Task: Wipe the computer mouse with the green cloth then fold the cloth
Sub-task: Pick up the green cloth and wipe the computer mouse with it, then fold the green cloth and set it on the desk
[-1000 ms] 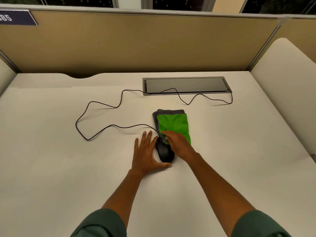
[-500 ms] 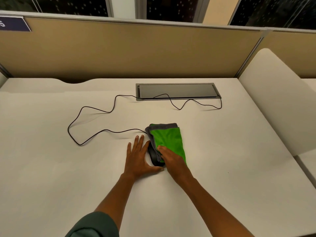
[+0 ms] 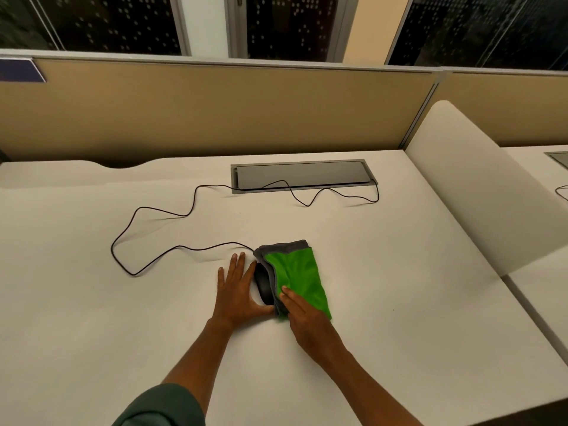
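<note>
A black wired computer mouse point(image 3: 263, 285) lies on the white desk, its right side covered by the folded green cloth point(image 3: 296, 278) with a grey edge. My left hand point(image 3: 238, 292) rests flat on the desk against the mouse's left side, thumb curled under its near end, steadying it. My right hand point(image 3: 307, 318) presses on the near end of the cloth, fingers flat on the fabric. The mouse's right half is hidden under the cloth.
The mouse's black cable point(image 3: 153, 229) loops across the desk to a grey cable hatch point(image 3: 302, 175) at the back. A tan partition point(image 3: 215, 112) stands behind the desk. A white divider panel point(image 3: 479, 186) bounds the right side.
The cloth has slid left and nearer over the mouse, covering more of it, with my right hand moving back along it. My left hand stayed beside the mouse. The camera tilted up.
</note>
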The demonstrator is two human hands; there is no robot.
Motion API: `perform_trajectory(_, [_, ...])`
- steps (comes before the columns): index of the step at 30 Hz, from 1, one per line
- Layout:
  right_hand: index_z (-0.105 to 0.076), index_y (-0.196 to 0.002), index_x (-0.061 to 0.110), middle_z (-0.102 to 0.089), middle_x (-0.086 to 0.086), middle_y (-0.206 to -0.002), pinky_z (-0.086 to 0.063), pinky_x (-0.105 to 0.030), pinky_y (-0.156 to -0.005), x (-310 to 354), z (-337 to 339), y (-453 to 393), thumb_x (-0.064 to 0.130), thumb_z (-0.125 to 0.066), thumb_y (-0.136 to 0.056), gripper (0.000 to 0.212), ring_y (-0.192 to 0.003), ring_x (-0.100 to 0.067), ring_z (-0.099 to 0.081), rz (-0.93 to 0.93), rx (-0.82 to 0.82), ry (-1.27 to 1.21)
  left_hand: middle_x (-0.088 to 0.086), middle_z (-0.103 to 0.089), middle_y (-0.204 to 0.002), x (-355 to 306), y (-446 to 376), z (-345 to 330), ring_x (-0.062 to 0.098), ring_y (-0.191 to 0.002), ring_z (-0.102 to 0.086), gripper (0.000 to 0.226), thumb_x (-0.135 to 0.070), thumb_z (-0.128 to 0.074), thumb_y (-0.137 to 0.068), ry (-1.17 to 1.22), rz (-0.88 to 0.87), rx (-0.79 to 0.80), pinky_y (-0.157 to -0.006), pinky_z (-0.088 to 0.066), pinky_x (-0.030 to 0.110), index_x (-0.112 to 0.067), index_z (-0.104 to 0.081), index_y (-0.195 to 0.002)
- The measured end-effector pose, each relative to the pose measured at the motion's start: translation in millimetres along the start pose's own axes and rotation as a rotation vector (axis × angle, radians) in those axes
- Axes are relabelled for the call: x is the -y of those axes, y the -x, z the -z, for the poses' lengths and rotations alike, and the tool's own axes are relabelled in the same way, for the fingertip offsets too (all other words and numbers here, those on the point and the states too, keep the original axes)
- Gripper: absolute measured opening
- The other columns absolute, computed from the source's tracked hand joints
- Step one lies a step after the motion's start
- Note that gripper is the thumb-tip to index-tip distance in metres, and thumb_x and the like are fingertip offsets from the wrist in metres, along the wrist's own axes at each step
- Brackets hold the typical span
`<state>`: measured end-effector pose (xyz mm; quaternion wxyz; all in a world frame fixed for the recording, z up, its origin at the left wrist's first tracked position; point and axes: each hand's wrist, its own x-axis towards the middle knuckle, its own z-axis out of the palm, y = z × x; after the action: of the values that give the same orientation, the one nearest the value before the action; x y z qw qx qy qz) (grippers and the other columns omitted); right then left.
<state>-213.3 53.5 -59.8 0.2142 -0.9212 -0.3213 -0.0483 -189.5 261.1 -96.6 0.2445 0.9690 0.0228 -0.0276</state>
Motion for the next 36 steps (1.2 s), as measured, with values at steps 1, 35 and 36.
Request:
perform_trajectory(1, [-0.060, -0.125, 0.005, -0.058, -0.008, -0.134, -0.060, -0.029, -0.077, -0.7, 0.1, 1.5, -0.003, -0.072, -0.076, 0.051, -0.110, -0.020, -0.065, -0.003, 0.014, -0.016, 0.005, 0.007, -0.165, -1.0, -0.2, 0.4, 0.020, -0.151, 0.016, 0.134, -0.092, -0.052, -0.048, -0.008, 0.009, 0.014, -0.121, 0.007, 0.052, -0.023, -0.011, -0.155])
perform_trajectory(35, [-0.046, -0.109, 0.018, -0.057, 0.003, -0.072, -0.049, -0.031, -0.064, -95.8, 71.7, 0.5, 0.008, -0.062, -0.083, 0.033, -0.069, -0.021, -0.058, -1.012, -0.144, -0.480, 0.010, -0.013, -0.163, -125.9, -25.5, -4.0, 0.026, -0.152, 0.006, 0.017, -0.029, -0.070, -0.087, 0.198, -0.040, -0.028, -0.121, 0.002, 0.044, -0.012, -0.069, -0.090])
perform_trajectory(36, [-0.046, -0.108, 0.019, -0.059, 0.002, -0.074, -0.049, -0.031, -0.064, -102.6, 75.3, 5.3, 0.009, -0.062, -0.083, 0.032, -0.070, -0.022, -0.059, -1.025, -0.163, -0.475, 0.010, -0.013, -0.163, -134.2, -28.5, -8.6, 0.026, -0.152, 0.006, 0.016, -0.028, -0.069, -0.088, 0.210, -0.043, -0.015, -0.122, 0.001, 0.044, -0.012, -0.069, -0.091])
